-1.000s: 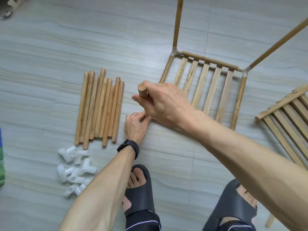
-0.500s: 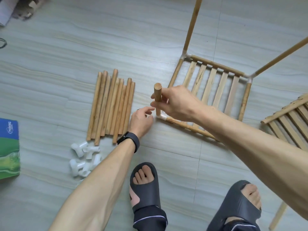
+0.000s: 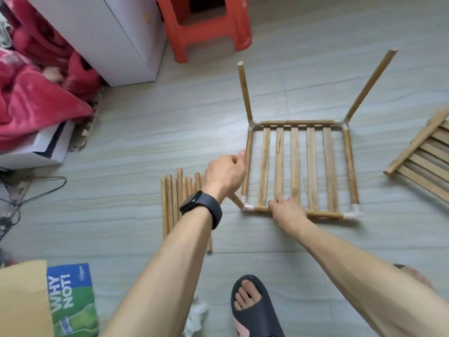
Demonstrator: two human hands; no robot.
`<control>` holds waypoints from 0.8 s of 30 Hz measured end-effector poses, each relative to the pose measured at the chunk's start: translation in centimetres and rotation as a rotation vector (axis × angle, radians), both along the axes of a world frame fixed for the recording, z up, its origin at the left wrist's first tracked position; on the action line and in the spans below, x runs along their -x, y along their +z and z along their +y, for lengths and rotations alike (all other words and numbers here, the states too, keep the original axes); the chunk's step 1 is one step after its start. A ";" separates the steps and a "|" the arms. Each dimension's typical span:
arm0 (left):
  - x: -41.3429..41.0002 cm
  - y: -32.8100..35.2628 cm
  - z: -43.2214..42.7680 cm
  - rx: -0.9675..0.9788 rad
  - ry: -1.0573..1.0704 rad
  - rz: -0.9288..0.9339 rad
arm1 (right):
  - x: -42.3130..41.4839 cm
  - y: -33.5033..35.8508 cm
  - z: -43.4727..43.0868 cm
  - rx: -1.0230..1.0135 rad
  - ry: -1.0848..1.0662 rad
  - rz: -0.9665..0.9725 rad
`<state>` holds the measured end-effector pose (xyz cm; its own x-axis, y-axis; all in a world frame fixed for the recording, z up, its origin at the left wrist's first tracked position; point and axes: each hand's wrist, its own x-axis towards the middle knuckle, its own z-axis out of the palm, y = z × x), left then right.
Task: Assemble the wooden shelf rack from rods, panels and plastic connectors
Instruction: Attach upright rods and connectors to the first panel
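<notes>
A slatted wooden panel (image 3: 295, 166), framed by rods and white plastic connectors, lies flat on the floor. Upright rods (image 3: 245, 91) stand in its two far corners. A third rod (image 3: 236, 201) rises from the near-left connector (image 3: 247, 207) and is mostly hidden under my left hand (image 3: 224, 173), which is closed over it with fingertips against the left side rod. My right hand (image 3: 288, 211) grips the frame's front rod (image 3: 324, 214). The near-right connector (image 3: 355, 213) holds no upright. Loose rods (image 3: 173, 203) lie left of the frame, partly under my left arm.
A second slatted panel (image 3: 424, 166) lies at the right edge. A red stool (image 3: 206, 25), a white box (image 3: 102, 37) and a red blanket (image 3: 29, 93) stand behind. White connectors (image 3: 196, 317), a green box (image 3: 71, 300) and my slippered foot (image 3: 252, 307) are near.
The view has tilted up and back. My right hand let go of the near-left upright rod and dropped to the front rod. My left hand rose from the floor onto that upright rod.
</notes>
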<state>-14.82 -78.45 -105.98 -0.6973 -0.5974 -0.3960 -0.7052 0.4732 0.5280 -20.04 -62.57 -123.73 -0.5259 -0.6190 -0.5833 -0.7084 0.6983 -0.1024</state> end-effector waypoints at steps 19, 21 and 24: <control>1.9 -2.5 1.8 0.156 -0.061 0.006 | -1.4 -2.4 2.3 0.258 0.065 0.088; 1.3 -2.3 1.1 0.189 -0.076 -0.028 | -1.4 -2.0 2.3 0.249 0.058 0.084; -0.8 -2.0 -1.2 0.189 -0.038 -0.064 | -1.5 -1.4 2.0 0.249 0.043 0.094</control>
